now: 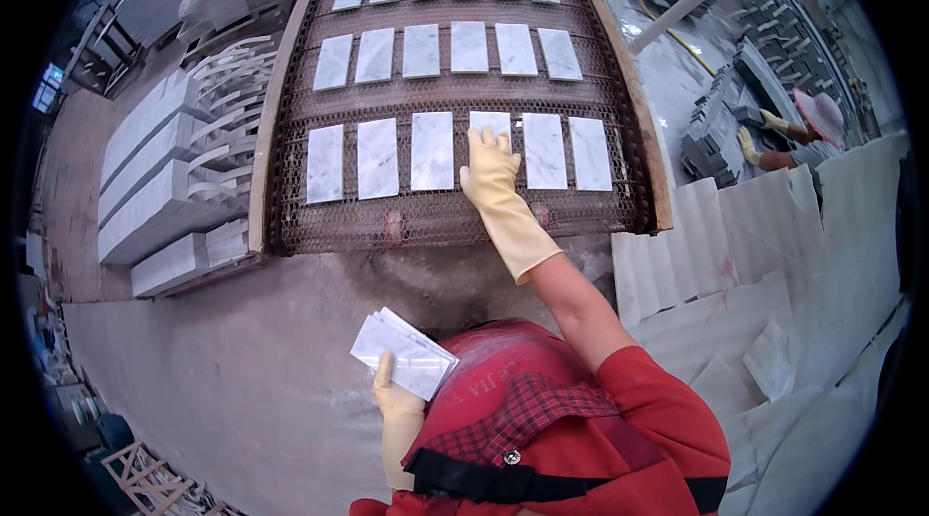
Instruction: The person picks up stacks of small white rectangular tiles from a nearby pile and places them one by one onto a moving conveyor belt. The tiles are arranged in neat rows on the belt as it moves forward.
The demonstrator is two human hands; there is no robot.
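Note:
Near the front end of the mesh conveyor belt (426, 216), my right hand (492, 168) in a cream rubber glove lies over a white, grey-veined marble tile (491, 119). Its thumb and fingers span the tile's two long edges; most of the tile is hidden beneath the hand. Low by my body, my left hand (397, 400), gloved alike, grips a small stack of marble tiles (404, 353), slightly fanned, with the thumb on top. Beside my right hand lie another tile (432, 150) to the left and one more (545, 151) to the right, flat on the belt.
More rows of tiles (421, 51) lie farther up the belt, between raised side rails (619, 61). Stacked pale slabs (155, 168) stand on the left. At right, a co-worker's gloved hands (750, 144) touch dark grey pieces (711, 144). Pale sheets (716, 235) cover the right side.

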